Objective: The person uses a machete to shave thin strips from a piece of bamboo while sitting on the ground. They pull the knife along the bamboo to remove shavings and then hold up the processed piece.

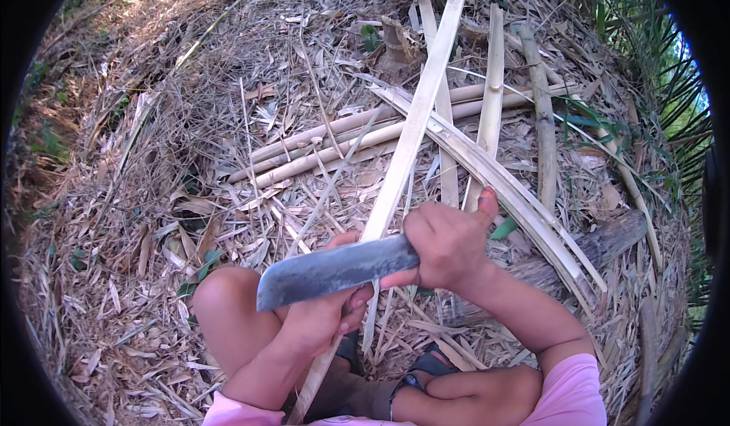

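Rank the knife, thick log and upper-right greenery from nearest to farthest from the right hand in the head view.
1. Knife: held in the right hand, blade pointing left.
2. Thick log: on the ground, to the right.
3. Greenery: upper right edge.

knife [334,271]: dark grey, mottled blade, broad and long, its blunt end pointing left and slightly down.
knife pose: blade is crossing over the pale strip [413,116] at a slant; handle is hiding inside the right hand [447,247].
pale strip: long, flat, cream-coloured, smooth-faced; it is running straight away from the left hand [325,318], leaning rightward toward its squared far end.
strip under blade: blade is covering this part; contact is staying unclear.
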A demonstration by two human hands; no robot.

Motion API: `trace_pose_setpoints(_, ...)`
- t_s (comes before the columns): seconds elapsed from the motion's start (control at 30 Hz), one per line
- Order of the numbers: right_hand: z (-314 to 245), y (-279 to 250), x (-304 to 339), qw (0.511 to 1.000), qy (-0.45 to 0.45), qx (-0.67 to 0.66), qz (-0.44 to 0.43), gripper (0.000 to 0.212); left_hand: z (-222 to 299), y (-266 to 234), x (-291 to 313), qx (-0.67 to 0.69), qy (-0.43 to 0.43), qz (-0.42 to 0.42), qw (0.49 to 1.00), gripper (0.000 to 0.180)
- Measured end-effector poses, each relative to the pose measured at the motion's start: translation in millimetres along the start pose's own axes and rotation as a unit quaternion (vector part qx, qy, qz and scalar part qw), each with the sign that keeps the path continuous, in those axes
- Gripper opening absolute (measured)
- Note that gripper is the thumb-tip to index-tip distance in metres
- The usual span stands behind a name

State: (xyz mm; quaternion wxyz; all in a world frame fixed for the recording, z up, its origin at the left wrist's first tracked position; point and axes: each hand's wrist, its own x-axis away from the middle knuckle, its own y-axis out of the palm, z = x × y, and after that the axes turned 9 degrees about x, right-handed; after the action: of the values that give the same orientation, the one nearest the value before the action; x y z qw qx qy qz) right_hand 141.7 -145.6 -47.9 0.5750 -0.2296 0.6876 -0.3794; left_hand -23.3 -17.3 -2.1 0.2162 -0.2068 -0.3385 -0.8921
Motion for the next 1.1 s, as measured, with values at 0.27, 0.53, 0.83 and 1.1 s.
trace_pose_setpoints(0.27,93.7,2.7,6.1,0.946,0.316,0.0,-0.077,0.055,-0.8,2.8,7.0,0.007,-0.057,-0.004,0.998,0.028)
trace_pose_setpoints(0.53,22.2,10.1,24.7,0.984,0.133,-0.092,-0.076,0.061,-8.5,-0.4,-15.9,-0.034,-0.02,0.022,0.999,0.017)
trace_pose_setpoints(0.83,-2.3,1.6,7.4,0.992,0.027,-0.099,-0.073,0.067,-11.5,3.5,-0.4,-0.064,-0.014,0.092,0.994,0.012)
trace_pose_setpoints(1.1,17.0,10.1,7.0,0.999,-0.044,-0.02,0.011,0.07,-22.7,-5.0,-0.7,-0.2,0.083,0.005,0.976,0.028)
